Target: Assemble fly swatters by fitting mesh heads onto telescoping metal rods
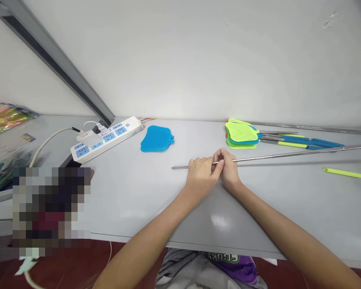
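A long, thin telescopic metal rod [267, 157] runs from mid-table out past the right edge of the view. My left hand [202, 173] is closed around it near its left end, fingers wrapped over the top. Right beside it, touching, my right hand [228, 166] pinches the same rod. Up and to the left lies a loose blue fly swatter head [157, 139] with a perforated face. Beyond my right hand is a pile of fly swatters, a yellow-green head [242, 130] on top. A yellow-green handle tube [343, 173] lies alone on the right.
A white power strip [108, 138] with plugs and cables sits at the left back. More metal rods [307, 127] lie along the wall. Packed colourful items [9, 120] are at far left, near a grey metal post [57, 60]. The table's front edge [228, 249] is near my body.
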Available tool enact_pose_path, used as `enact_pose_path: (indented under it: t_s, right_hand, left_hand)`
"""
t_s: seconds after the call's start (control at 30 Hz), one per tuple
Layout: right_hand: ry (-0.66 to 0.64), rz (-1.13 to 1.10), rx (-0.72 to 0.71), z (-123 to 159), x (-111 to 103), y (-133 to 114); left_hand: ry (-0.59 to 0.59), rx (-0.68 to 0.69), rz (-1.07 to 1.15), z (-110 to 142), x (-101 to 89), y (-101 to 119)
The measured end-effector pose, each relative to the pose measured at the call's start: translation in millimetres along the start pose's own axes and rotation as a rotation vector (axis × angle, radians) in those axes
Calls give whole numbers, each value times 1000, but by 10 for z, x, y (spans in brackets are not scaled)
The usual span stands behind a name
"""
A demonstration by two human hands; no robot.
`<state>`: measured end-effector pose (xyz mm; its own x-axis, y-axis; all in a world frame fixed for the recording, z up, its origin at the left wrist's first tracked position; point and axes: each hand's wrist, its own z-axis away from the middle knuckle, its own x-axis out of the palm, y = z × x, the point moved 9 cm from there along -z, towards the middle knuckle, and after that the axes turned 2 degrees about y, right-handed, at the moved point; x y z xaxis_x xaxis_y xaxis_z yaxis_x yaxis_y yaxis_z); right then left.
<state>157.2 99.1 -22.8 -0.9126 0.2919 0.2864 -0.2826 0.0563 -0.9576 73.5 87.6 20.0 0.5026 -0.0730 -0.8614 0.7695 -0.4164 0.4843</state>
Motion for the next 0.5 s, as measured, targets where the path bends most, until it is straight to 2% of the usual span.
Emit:
enact_pose_path:
  t_s: [0.3, 0.5]
  right_hand:
    - [-55, -21, 17, 9, 42, 14]
    - [-83, 21, -4, 16, 59, -2]
  left_hand:
    - [67, -20, 48, 27, -39, 11]
    - [69, -25, 50, 35, -66, 18]
